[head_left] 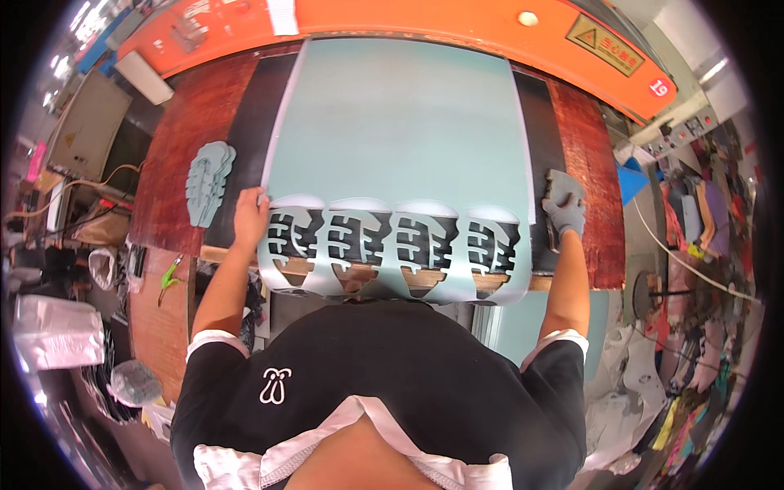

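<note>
A pale green sheet with a white edge lies across the work surface. Along its near end runs a row of shoe-part-shaped cutouts, and that end droops over the front edge as a strip of webbing. My bare left hand is closed on the sheet's left edge, beside the first cutout. To the right of the sheet, my right hand, in a grey glove, grips a grey, curved-edged piece; its underside is hidden. A stack of cut green pieces rests left of my left hand.
An orange machine beam spans the far side, with a warning plate on it. Dark red boards flank the black pad. Green snips lie at lower left. Coloured scraps are heaped at right.
</note>
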`<state>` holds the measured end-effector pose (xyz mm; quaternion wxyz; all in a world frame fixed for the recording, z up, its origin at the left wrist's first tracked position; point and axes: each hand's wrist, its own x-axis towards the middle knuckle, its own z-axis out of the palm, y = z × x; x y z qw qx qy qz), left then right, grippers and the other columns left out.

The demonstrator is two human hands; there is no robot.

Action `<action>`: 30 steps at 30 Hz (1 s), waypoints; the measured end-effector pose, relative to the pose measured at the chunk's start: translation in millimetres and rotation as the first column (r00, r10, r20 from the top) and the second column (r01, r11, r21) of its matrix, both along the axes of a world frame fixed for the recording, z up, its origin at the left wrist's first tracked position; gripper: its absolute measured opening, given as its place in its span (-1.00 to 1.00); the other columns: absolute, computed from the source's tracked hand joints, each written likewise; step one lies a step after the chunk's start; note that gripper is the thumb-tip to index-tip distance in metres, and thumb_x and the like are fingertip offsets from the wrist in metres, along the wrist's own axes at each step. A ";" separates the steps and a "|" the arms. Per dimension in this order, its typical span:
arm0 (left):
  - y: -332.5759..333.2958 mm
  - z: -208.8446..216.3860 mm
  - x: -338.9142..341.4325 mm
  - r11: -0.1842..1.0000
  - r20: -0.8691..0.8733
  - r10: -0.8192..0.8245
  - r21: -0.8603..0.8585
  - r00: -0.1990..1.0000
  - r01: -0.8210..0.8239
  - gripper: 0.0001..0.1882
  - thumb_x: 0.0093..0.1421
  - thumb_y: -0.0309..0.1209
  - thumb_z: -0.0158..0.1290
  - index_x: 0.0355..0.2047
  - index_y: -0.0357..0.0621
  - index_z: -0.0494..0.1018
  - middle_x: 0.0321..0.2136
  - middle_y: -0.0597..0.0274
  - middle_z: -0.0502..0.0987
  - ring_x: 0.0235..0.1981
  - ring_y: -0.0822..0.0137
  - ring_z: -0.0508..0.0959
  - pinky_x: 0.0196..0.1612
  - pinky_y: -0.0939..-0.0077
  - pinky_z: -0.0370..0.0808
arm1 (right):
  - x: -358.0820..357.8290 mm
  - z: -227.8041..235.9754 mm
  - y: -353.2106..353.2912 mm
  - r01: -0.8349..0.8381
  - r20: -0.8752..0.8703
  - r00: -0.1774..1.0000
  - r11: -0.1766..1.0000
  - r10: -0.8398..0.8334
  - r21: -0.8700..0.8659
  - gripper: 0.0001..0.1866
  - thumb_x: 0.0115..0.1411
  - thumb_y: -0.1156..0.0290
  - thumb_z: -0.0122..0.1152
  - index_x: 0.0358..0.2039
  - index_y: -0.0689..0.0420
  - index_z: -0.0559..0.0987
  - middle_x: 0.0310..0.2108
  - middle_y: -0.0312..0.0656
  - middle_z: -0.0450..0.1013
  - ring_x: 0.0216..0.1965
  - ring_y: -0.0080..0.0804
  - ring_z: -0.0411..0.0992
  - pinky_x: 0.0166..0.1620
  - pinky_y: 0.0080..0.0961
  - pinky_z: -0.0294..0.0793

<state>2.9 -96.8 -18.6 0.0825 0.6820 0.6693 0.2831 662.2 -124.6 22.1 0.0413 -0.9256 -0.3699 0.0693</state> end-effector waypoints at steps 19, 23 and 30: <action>-10.3 -16.3 -35.5 0.933 0.048 -0.262 0.269 0.964 0.240 -0.77 0.10 -0.41 0.04 -0.23 -0.19 0.51 -0.09 0.08 0.47 -0.08 0.07 0.44 -0.01 0.26 0.36 | -232.9 54.9 17.7 0.085 -0.630 0.444 0.670 0.637 0.737 -0.35 0.03 0.29 0.27 0.12 0.22 0.29 -0.20 -0.21 0.41 -0.28 -0.53 0.39 -0.25 -0.59 0.40; -6.7 -13.4 -47.5 0.931 0.105 -0.301 0.247 0.948 0.269 -0.77 0.10 -0.42 0.04 -0.23 -0.20 0.52 -0.09 0.10 0.47 -0.11 0.09 0.45 -0.03 0.27 0.37 | -366.0 46.9 56.4 0.055 -0.649 0.400 0.690 0.647 0.722 -0.26 -0.02 0.18 0.32 0.13 0.26 0.29 -0.04 -0.11 0.36 -0.12 -0.41 0.38 -0.07 -0.47 0.38; 0.6 -12.7 -61.9 0.940 0.185 -0.315 0.199 0.931 0.279 -0.76 0.10 -0.40 0.03 -0.22 -0.19 0.52 -0.05 0.14 0.45 -0.09 0.12 0.43 -0.04 0.26 0.32 | -521.9 36.5 122.2 -0.233 -0.432 0.746 0.806 0.507 0.544 -0.11 -0.17 -0.03 0.22 0.13 0.27 0.29 0.19 0.11 0.09 0.12 0.03 0.21 0.12 -0.29 0.26</action>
